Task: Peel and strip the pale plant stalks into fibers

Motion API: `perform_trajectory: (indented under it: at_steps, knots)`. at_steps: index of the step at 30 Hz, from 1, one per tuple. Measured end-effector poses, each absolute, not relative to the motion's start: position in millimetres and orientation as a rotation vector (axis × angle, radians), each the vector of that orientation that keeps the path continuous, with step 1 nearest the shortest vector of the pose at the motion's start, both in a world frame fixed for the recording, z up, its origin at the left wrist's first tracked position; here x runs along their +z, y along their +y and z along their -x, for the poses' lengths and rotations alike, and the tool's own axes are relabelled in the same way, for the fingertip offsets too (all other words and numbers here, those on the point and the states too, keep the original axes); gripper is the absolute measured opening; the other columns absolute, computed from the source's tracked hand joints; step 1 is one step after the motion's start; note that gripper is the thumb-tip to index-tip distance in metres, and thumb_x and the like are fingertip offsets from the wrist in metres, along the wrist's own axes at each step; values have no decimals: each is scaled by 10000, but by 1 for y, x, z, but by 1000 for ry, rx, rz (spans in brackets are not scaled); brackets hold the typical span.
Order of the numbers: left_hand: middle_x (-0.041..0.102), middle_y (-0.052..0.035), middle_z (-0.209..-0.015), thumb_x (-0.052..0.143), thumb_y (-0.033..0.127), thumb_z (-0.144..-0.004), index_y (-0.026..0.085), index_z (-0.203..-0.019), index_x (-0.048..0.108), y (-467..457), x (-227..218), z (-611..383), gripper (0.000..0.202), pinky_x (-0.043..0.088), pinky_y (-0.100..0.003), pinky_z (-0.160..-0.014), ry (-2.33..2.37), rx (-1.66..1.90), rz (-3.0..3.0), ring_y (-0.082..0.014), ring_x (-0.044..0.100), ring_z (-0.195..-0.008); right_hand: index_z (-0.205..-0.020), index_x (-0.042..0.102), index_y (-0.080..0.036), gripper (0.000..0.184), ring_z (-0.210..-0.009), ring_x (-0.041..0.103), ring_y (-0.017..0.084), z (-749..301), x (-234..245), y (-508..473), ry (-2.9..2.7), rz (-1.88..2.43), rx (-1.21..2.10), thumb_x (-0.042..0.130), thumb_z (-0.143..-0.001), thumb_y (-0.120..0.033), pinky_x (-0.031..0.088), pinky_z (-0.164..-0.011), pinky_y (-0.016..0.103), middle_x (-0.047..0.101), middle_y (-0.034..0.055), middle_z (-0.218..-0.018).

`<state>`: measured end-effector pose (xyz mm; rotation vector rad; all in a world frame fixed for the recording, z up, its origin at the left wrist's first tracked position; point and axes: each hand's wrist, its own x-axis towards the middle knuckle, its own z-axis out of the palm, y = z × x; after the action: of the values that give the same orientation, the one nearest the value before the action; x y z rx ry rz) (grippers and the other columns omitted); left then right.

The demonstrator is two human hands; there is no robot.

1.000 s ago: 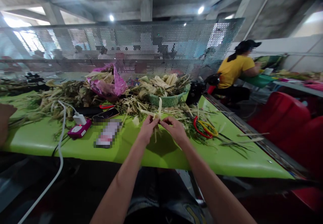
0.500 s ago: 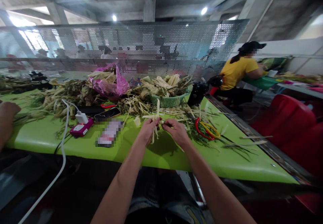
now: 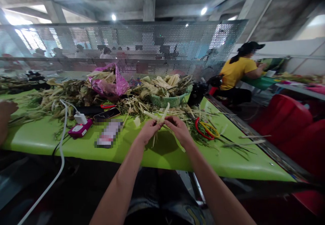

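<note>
Pale, dried leaf strips point(image 3: 166, 110) stick out above and below my fingers, crossing one another over the near middle of the table. My left hand point(image 3: 149, 130) pinches them from the left, thumb against fingers. From the right, my right hand point(image 3: 177, 127) closes on the same strips, its fingertips meeting the left ones. Where the strips cross is partly hidden by my fingers. Beyond my hands stands a green basket point(image 3: 169, 101) heaped with dried leaves point(image 3: 162, 85). Red-handled and yellow-handled scissors point(image 3: 208, 130) lie on green scraps right of my right hand.
On the green tabletop point(image 3: 101, 155) lie a phone point(image 3: 109, 133), a purple power block point(image 3: 80, 128) with a white cable point(image 3: 62, 150), and a pink bag point(image 3: 109, 83) of husks. A dark cup point(image 3: 196, 94) stands behind. Another person's hand point(image 3: 6, 113) is at left; a person in yellow point(image 3: 237, 71) sits right.
My right hand has moved in against the left, and the strips have turned, their upright end now leaning right. The view has shifted slightly.
</note>
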<state>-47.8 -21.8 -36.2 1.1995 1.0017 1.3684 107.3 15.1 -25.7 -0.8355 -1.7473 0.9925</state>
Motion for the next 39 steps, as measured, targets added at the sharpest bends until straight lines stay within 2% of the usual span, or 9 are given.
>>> perform_trajectory:
  at_steps: [2, 10, 14, 17, 20, 22, 25, 28, 39]
  knots:
    - [578, 4, -728, 706, 475, -668, 145, -865, 648, -24, -34, 44, 389, 379, -225, -674, 948, 1314, -1251, -113, 504, -714, -848, 658, -189, 262, -723, 593, 180, -107, -26, 16, -1692, 813, 1016, 634, -750, -430, 471, -689, 307, 670, 30, -800]
    - [444, 30, -619, 605, 553, -736, 146, -813, 592, -33, -26, 32, 414, 270, -218, -530, 965, 1305, -1101, -73, 357, -556, -724, 628, -188, 231, -654, 555, 164, -104, -22, 11, -1456, 817, 1089, 702, -679, -402, 464, -694, 318, 616, 5, -679]
    - [418, 33, -603, 541, 548, -781, 145, -795, 598, -31, -26, 34, 408, 271, -223, -534, 1016, 1246, -1245, -85, 351, -562, -747, 613, -184, 216, -653, 539, 165, -106, -24, 15, -1460, 858, 1017, 670, -709, -388, 455, -686, 321, 598, 7, -686]
    - [513, 2, -669, 520, 490, -809, 146, -790, 616, -26, -31, 36, 357, 345, -236, -612, 1133, 1251, -1454, -118, 433, -644, -1023, 608, -187, 392, -834, 554, 219, -112, -22, 17, -1573, 945, 711, 672, -707, -410, 455, -741, 357, 627, 74, -963]
    - [614, -33, -764, 559, 427, -792, 154, -822, 638, -22, -37, 34, 285, 402, -263, -698, 1245, 1223, -1608, -168, 514, -750, -1277, 490, -237, 608, -1144, 445, 277, -115, -17, 15, -1669, 955, 302, 672, -721, -403, 380, -924, 429, 498, 102, -1294]
    - [651, -43, -785, 588, 390, -774, 165, -866, 652, -20, -40, 32, 251, 430, -282, -733, 1270, 1192, -1639, -193, 549, -783, -1200, 570, -265, 454, -1194, 416, 279, -114, -16, 13, -1774, 940, 216, 642, -767, -383, 308, -991, 452, 521, 75, -1289]
    - [683, -54, -821, 606, 351, -762, 177, -909, 663, -20, -42, 29, 235, 453, -308, -775, 1224, 1166, -1679, -215, 580, -820, -855, 695, -261, 128, -1094, 492, 270, -109, -18, 13, -1890, 922, 295, 628, -794, -352, 301, -973, 458, 642, 47, -1105]
    - [685, -57, -833, 584, 359, -777, 167, -898, 666, -20, -44, 28, 241, 452, -305, -765, 1191, 1122, -1699, -206, 583, -795, -703, 671, -240, 108, -1023, 524, 258, -106, -21, 16, -1854, 868, 399, 656, -768, -325, 323, -943, 444, 675, 42, -994]
    - [548, 8, -625, 535, 497, -788, 137, -752, 612, -25, -48, 25, 370, 330, -233, -539, 1116, 924, -1656, -95, 413, -553, -688, 656, -226, 108, -1010, 541, 245, -107, -19, 12, -1662, 803, 617, 686, -726, -323, 331, -960, 439, 645, 45, -979]
